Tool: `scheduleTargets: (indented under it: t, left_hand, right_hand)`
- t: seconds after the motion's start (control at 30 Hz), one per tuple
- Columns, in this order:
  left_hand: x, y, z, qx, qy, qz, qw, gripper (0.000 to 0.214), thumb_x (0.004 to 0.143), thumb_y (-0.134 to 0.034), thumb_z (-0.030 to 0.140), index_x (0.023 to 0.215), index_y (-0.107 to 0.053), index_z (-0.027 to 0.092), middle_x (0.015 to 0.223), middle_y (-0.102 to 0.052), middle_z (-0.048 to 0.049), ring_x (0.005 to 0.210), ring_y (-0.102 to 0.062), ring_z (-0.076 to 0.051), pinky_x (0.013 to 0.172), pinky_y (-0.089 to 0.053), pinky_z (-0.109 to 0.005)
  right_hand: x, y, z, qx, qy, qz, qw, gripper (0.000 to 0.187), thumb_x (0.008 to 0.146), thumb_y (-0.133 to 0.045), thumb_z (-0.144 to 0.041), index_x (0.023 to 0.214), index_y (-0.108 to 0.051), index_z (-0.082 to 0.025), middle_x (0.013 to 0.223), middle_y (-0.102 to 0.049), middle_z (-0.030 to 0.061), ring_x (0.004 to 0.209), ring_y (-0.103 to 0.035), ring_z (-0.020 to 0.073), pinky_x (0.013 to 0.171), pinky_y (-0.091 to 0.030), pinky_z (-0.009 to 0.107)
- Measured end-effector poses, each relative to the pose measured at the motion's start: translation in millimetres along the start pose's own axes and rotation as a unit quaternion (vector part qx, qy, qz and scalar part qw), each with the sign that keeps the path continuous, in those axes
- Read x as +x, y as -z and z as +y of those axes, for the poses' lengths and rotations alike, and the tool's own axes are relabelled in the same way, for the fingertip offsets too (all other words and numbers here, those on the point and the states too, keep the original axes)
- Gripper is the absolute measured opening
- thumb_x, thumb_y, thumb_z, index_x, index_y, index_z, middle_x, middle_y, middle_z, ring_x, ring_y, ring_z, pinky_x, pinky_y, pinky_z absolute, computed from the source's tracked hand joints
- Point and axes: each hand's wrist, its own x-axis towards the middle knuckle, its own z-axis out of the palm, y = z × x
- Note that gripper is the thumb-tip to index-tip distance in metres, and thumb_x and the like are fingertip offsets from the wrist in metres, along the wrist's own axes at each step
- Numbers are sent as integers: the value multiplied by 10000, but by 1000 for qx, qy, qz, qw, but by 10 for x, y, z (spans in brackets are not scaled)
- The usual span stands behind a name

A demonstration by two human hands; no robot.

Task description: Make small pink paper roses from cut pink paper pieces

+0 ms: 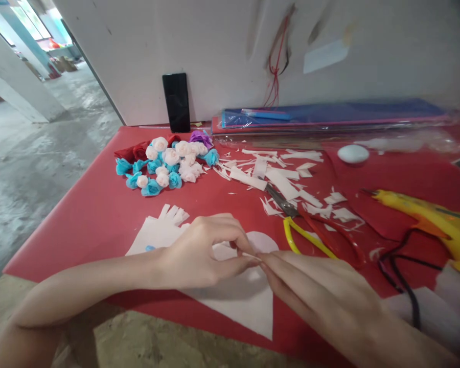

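My left hand point(210, 250) reaches in from the left, thumb and forefinger pinched on a thin white paper strip point(252, 256). The fingers of my right hand point(310, 281) are pressed together on the strip's other end, touching the left fingertips. Most of the strip is hidden by the fingers. Under both hands lies a cut white paper sheet point(249, 306), with a rounded edge beyond the fingers and a pointed corner near me. Left of it, another white paper piece point(145, 237) has a fringed end and a small blue bit on it.
Blue, pale pink, red and purple paper flowers point(168, 163) lie at the back left. White scraps point(283, 181) surround scissors point(291, 209) with red and yellow handles. A yellow glue gun point(425, 214) with a dark cord lies right. A phone point(177, 102) leans on the wall.
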Motion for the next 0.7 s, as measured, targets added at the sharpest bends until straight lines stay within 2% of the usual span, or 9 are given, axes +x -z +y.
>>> scheduleTargets:
  t: [0.1, 0.13, 0.2, 0.3, 0.4, 0.6, 0.7]
  left_hand:
    - [10, 12, -26, 19, -20, -18, 999, 56, 730, -596, 115, 713, -630, 75, 710, -653, -83, 694, -563, -118, 660, -481, -232]
    - [14, 18, -36, 18, -27, -20, 999, 53, 729, -602, 120, 737, -634, 78, 729, -655, -83, 707, -568, -118, 671, -486, -234]
    - [21, 30, -51, 10, -40, -17, 999, 65, 723, -614, 129, 764, -638, 85, 749, -656, -81, 719, -575, -115, 679, -494, -229]
    - [28, 49, -55, -12, -60, -16, 998, 61, 728, -607, 110, 764, -642, 74, 751, -659, -89, 727, -578, -113, 690, -500, -222]
    - [31, 60, -45, -39, -79, -28, 996, 65, 727, -603, 76, 756, -646, 38, 745, -660, -114, 725, -573, -115, 698, -500, -220]
    - [28, 60, -45, -82, -99, -37, 991, 43, 715, -614, 58, 737, -639, 84, 748, -670, -90, 716, -570, -109, 705, -503, -225]
    - [27, 63, -60, -104, -105, -43, 988, 42, 709, -616, 57, 732, -635, 88, 746, -668, -97, 713, -569, -116, 700, -504, -239]
  right_hand:
    - [154, 74, 62, 105, -86, -51, 989, 238, 831, -432, -197, 734, -648, -218, 661, -689, 48, 575, -634, 178, 491, -479, 261]
    - [202, 96, 73, 137, -110, -67, 982, 243, 817, -456, -201, 657, -640, -212, 552, -657, 27, 475, -599, 149, 435, -454, 237]
    - [274, 126, 88, 244, -174, -111, 947, 260, 800, -489, -221, 572, -613, -199, 419, -593, -5, 363, -539, 111, 377, -416, 208]
    - [313, 143, 106, 418, -277, -181, 846, 268, 783, -526, -259, 534, -594, -187, 377, -578, -20, 348, -550, 101, 389, -432, 186]
    - [311, 145, 117, 510, -355, -218, 753, 258, 750, -570, -254, 505, -585, -177, 400, -585, -21, 360, -568, 93, 410, -448, 172]
    - [351, 169, 97, 654, -423, -259, 571, 157, 707, -602, -213, 561, -631, -160, 448, -599, -36, 344, -559, 72, 319, -391, 130]
    - [355, 164, 83, 700, -438, -266, 498, 158, 714, -586, -207, 572, -637, -160, 455, -602, -49, 294, -522, 52, 337, -429, 132]
